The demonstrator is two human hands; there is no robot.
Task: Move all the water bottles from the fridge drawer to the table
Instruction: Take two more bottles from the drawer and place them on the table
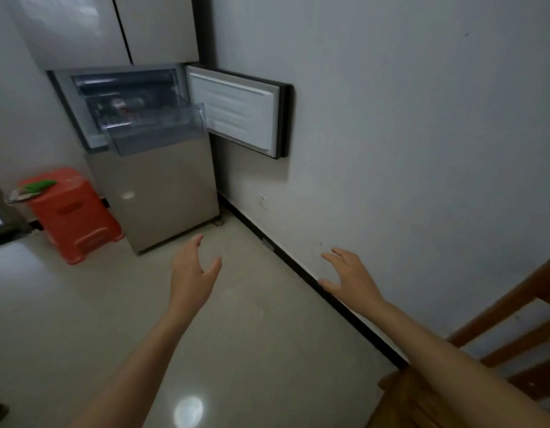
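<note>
Hanging above the glossy beige floor, the left hand (191, 273) and right hand (349, 279) are both spread wide, fingers loosely straight, holding nothing. Ahead, the tall beige metal fridge (162, 193) has its small white-lined door (236, 112) swung open against the wall, and the clear plastic drawer (156, 135) juts out of the compartment. Blurred clear water bottles (122, 104) lie toward the drawer's back edge; their number is unclear. An orange plastic stool (73, 211) stands left of the fridge.
</note>
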